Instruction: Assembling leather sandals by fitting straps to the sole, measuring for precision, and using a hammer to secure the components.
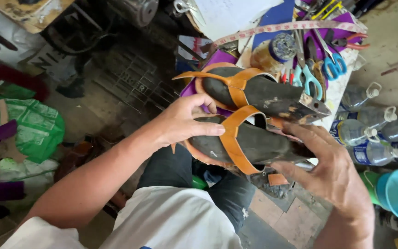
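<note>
Far off at nine o'clock lies a crumpled green bag (35,124) on the floor among scraps, well apart from my work.

My left hand (185,121) comes in from the lower left. It is half-curled: the thumb runs flat along the top of the near sandal (249,143), and the fingers bend over its rounded end, so this hand grips that end of the sandal rather than pinching it. The sandal sits on a dark shoe form, with an orange strap (230,138) looping over its middle. Its long axis runs from about nine o'clock to four o'clock, the blunt end under my left hand and the tapering end toward my right.

Just beyond it, at twelve o'clock from my left hand, the far sandal (259,92) lies nearly parallel, touching or almost touching the near one, with its own crossed orange straps. Neither hand is on it.

My right hand (328,170) comes up from five o'clock. The fingers are spread and lightly bent, the fingertips resting against the narrow end of the near sandal; whether they press or only touch I cannot tell. So the near sandal is held between my two hands, left hand at the wide end, right hand at the narrow end.

At one o'clock, on the cluttered table (342,87), lie blue-handled scissors (310,78) and a measuring tape (282,28). At three o'clock stand clear plastic bottles (369,138).
</note>
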